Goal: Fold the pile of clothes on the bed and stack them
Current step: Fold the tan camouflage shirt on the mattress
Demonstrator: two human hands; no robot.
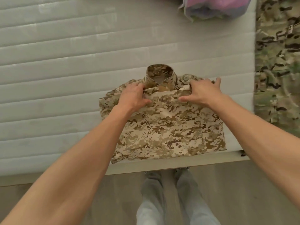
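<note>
At frame centre, the hem of a tan digital-camouflage shirt (164, 125) is pinched by the left hand (133, 96) and right hand (201, 92), each grip curled round the fabric edge. The final fold is judged in hand; pressing flat, then stacking on the grey quilted bed (81, 62), is called for next.

Two bare forearms, no sleeves in view up to the frame edge. Left hand (134, 96) and right hand (202, 91): no rings, watch, bands or gloves seen. Lower body: pale grey-blue, washed-out denim-like trousers (170, 200), both legs visible, fabric creased and bunched along the inner seams. Feet hidden below the frame.
</note>
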